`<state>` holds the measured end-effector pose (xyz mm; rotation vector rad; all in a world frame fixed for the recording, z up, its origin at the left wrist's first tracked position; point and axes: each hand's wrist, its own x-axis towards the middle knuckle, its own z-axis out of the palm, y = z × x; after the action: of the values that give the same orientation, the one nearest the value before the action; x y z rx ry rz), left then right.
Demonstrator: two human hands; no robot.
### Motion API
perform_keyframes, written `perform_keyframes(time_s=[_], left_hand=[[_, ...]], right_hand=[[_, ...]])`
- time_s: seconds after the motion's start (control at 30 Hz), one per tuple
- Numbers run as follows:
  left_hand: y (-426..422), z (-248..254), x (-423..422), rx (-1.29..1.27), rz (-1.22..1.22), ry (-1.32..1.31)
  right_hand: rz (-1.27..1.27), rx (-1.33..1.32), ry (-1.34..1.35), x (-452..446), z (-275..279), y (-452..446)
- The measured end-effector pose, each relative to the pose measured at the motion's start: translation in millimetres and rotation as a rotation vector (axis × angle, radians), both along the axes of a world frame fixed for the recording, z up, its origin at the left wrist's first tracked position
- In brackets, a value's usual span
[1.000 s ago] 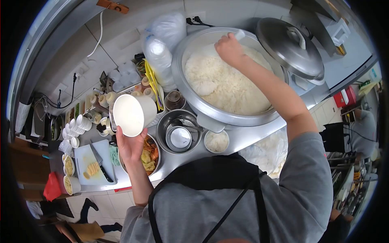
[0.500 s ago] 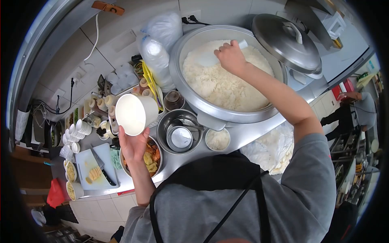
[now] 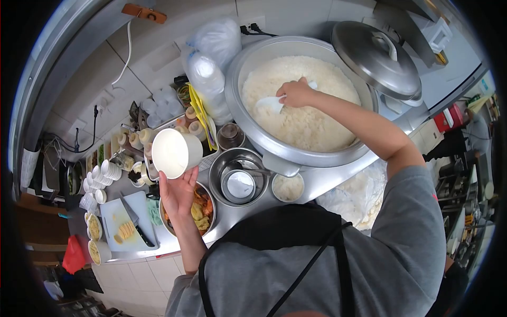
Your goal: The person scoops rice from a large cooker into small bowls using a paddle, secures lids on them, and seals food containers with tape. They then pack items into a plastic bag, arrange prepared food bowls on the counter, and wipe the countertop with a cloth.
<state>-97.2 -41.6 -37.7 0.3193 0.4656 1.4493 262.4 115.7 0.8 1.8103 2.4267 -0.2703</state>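
Note:
My left hand (image 3: 178, 194) is closed on a white paper bowl (image 3: 173, 154), tilted so that its bare inside faces me. In my right hand (image 3: 297, 93) is a white rice paddle (image 3: 270, 104), gripped by its handle. The paddle's blade rests in the cooked rice (image 3: 311, 124) at the left side of the big rice cooker (image 3: 236, 100). Below my left hand stands a round container of cooked food (image 3: 202, 210), partly hidden by my wrist. A metal bowl (image 3: 212, 177) with a smaller metal cup (image 3: 238, 185) inside sits between the hands.
The cooker's lid (image 3: 372, 61) leans at its right side. A small tub of rice (image 3: 288, 188) stands in front. Left are a cutting board (image 3: 113, 214) with a knife (image 3: 142, 232), cup stacks (image 3: 110, 170) and squeeze bottles (image 3: 134, 140). Plastic bags (image 3: 208, 79) stand behind.
My right hand has moved down and slightly left across the rice with the paddle, whose blade has sunk lower. My left hand still holds the bowl, shifted slightly down.

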Motion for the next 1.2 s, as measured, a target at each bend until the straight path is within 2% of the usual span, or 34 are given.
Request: perform_keyframes(time_s=[0.1, 0.27, 0.43, 0.5, 0.7, 0.73, 0.8, 0.83, 0.9, 0.93, 1.0, 1.03, 1.1, 1.13, 1.2], left_hand=[[2, 2, 0, 0.011, 0.015, 0.018], [5, 9, 4, 0.042, -0.025, 0.035], [17, 33, 21, 0.125, -0.079, 0.114], [22, 46, 34, 0.197, -0.102, 0.185], [44, 72, 72, 0.293, -0.183, 0.308], [49, 76, 80, 0.314, -0.171, 0.397], [63, 81, 95, 0.353, -0.142, 0.603], [67, 85, 106, 0.360, -0.142, 0.601], [72, 96, 134, 0.414, 0.012, 1.153], [79, 95, 146, 0.421, 0.017, 1.149], [94, 80, 167, 0.623, 0.192, 1.527], [101, 71, 179, 0.629, 0.200, 1.524], [111, 58, 202, 0.503, -0.047, 1.518], [111, 61, 211, 0.509, -0.043, 1.517], [110, 67, 225, 0.183, -0.552, 0.846]], right_hand=[[0.018, -0.055, 0.134, -3, -15, -2], [0.035, -0.126, 0.115, -13, 0, -16], [0.110, -0.133, 0.053, 15, 1, -51], [0.108, -0.117, 0.190, 29, 9, -75], [0.043, -0.066, 0.313, 71, 16, -117], [0.040, -0.063, 0.312, 76, 21, -120], [-0.116, -0.259, 0.362, 86, 32, -123], [-0.117, -0.253, 0.360, 95, 34, -122], [-0.145, -0.359, 0.514, 111, 39, -118], [-0.145, -0.351, 0.510, 115, 48, -112], [-0.077, -0.256, 0.497, 119, 75, -106], [-0.076, -0.248, 0.494, 113, 88, -108], [-0.133, 0.309, 0.237, 90, 108, -108], [-0.133, 0.315, 0.236, 82, 107, -103], [0.034, 0.764, -0.207, 67, 102, -89]])
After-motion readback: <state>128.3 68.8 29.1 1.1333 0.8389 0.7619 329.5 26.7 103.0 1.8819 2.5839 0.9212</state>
